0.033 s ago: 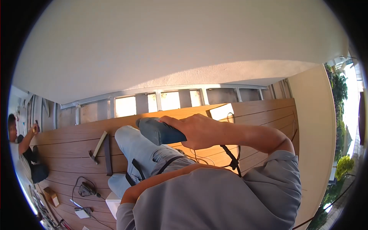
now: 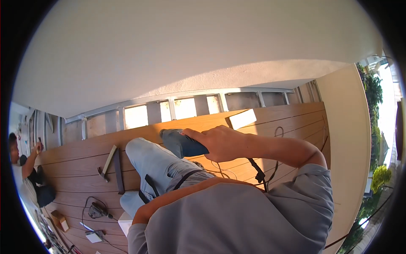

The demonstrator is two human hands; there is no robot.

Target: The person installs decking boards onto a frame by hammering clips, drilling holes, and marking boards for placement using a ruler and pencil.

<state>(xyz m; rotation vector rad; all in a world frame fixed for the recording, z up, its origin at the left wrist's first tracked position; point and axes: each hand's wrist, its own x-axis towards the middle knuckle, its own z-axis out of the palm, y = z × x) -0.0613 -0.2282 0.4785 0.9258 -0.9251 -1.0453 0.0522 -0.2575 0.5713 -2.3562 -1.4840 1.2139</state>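
My right hand (image 2: pixel 228 144) is closed around the handle end of a blue-grey power drill (image 2: pixel 179 142), its body pointing left over the brown deck boards (image 2: pixel 177 126). The drill's tip is beside my bent knee, and I cannot tell whether it touches the boards. A black cord (image 2: pixel 256 169) hangs below my right wrist. My left arm (image 2: pixel 169 199) crosses in front of my body; its hand is hidden.
Metal framing (image 2: pixel 172 109) runs between the deck and a pale wall (image 2: pixel 190 51). A white block (image 2: pixel 243 119) lies at the boards' far edge. Left of my knee are a hammer (image 2: pixel 109 163) and a dark strip (image 2: pixel 119 171). A corded tool (image 2: pixel 97 209) and another person (image 2: pixel 31 178) are further left.
My right hand and the drill have shifted slightly right. More of the white block and the loose cord now shows; the whole view has tilted a little.
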